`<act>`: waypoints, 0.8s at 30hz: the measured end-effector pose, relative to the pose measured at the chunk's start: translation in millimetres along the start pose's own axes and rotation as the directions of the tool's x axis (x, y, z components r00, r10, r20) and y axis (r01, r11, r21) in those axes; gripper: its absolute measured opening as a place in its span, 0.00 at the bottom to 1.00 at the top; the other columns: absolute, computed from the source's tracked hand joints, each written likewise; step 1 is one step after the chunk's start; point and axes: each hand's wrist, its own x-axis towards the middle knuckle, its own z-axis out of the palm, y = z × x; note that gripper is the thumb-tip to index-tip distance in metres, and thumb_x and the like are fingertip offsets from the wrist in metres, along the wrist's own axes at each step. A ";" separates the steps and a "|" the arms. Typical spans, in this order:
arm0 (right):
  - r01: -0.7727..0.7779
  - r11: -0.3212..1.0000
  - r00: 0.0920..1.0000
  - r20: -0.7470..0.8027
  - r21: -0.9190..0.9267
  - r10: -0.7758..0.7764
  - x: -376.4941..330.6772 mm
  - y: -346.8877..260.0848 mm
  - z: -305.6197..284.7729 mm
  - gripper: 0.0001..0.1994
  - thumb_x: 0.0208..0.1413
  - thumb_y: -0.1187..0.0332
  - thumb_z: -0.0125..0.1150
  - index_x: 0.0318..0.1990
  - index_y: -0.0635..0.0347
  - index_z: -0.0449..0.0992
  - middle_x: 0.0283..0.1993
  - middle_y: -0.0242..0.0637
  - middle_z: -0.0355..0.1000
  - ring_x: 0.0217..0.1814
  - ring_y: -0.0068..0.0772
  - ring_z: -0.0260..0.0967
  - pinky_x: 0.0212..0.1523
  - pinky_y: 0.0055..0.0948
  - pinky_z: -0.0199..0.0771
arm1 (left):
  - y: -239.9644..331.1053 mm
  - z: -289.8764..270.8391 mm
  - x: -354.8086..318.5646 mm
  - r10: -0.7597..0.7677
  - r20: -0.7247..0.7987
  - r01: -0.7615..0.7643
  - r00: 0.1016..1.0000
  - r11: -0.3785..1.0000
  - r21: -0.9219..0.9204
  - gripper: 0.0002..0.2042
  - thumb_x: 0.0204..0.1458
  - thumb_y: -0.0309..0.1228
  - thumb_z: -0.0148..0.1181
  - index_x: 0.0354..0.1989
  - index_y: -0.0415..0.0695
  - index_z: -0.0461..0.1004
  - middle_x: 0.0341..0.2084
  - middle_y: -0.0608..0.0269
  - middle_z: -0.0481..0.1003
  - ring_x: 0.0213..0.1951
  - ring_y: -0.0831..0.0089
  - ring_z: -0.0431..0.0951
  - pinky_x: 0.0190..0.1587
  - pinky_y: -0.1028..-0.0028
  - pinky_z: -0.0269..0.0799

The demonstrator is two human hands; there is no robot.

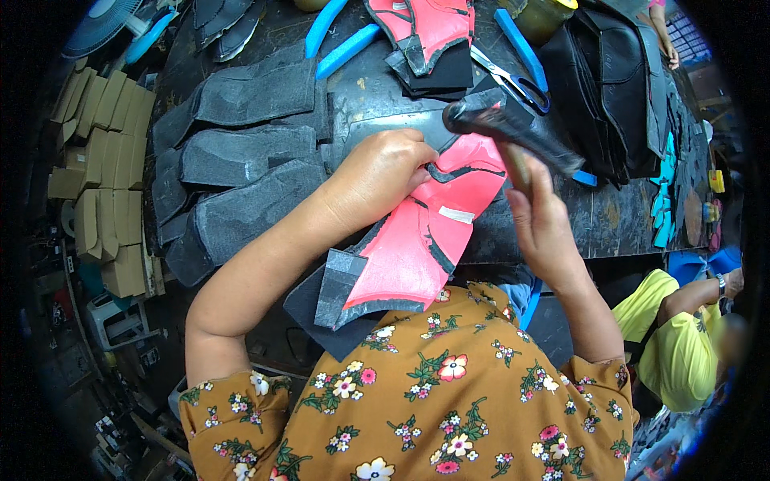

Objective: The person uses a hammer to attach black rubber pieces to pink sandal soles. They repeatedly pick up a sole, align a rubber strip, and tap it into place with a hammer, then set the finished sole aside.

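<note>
A bright pink cut panel with black edging [409,256] lies across the table's near edge and hangs toward my lap, a pale strip stuck on its middle. My left hand [389,167] is closed, fingertips pinching the panel's black edging near its upper end. In my right hand [547,232] is a hammer [521,136], gripped by its wooden handle. The dark hammer head is blurred and appears above the panel's far end. A smooth grey plate [385,124] lies partly under the panel and my left hand. Black material [321,309] hangs beneath the panel's lower left.
Stacks of dark grey padded pieces [253,152] lie left. Scissors [513,80], more pink panels [437,32] and blue strips [349,50] are at the back. A black bag [605,88] stands right. A person in yellow [682,353] sits at lower right.
</note>
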 end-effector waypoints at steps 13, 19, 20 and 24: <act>0.040 0.976 0.982 0.187 -0.214 0.001 -2.2 1.4 8.7 0.18 0.69 0.67 0.60 0.61 0.58 0.63 0.35 0.60 0.79 0.41 0.69 0.78 0.40 0.59 0.77 | 15.8 -25.0 -3.5 -0.271 0.192 0.305 0.943 0.934 -0.184 0.19 0.56 0.31 0.73 0.51 0.34 0.75 0.41 0.47 0.81 0.44 0.62 0.84 0.49 0.65 0.79; 0.057 0.993 0.985 0.169 -0.102 -0.039 -5.4 0.7 -8.0 0.15 0.68 0.68 0.61 0.57 0.61 0.67 0.38 0.60 0.78 0.43 0.68 0.78 0.40 0.57 0.75 | 20.3 -14.6 -21.3 -0.338 0.315 0.438 0.887 0.831 -0.342 0.23 0.58 0.22 0.64 0.62 0.34 0.67 0.53 0.47 0.74 0.48 0.70 0.81 0.47 0.72 0.80; 0.050 0.997 0.989 0.141 -0.060 -0.041 -7.8 -0.2 -12.4 0.14 0.68 0.69 0.62 0.56 0.62 0.68 0.38 0.60 0.78 0.43 0.68 0.78 0.40 0.56 0.75 | 21.1 -7.9 -22.6 -0.423 0.353 0.547 0.835 0.712 -0.441 0.23 0.59 0.20 0.62 0.63 0.35 0.66 0.54 0.49 0.74 0.48 0.71 0.81 0.47 0.72 0.80; 0.008 0.993 0.999 -0.036 0.114 -0.004 -21.4 1.4 -25.9 0.19 0.68 0.71 0.62 0.64 0.60 0.71 0.39 0.60 0.78 0.43 0.67 0.78 0.42 0.49 0.78 | 23.4 18.9 -15.5 -0.484 0.252 0.535 0.838 0.641 -0.550 0.26 0.57 0.15 0.55 0.67 0.34 0.63 0.54 0.54 0.72 0.46 0.75 0.80 0.46 0.75 0.79</act>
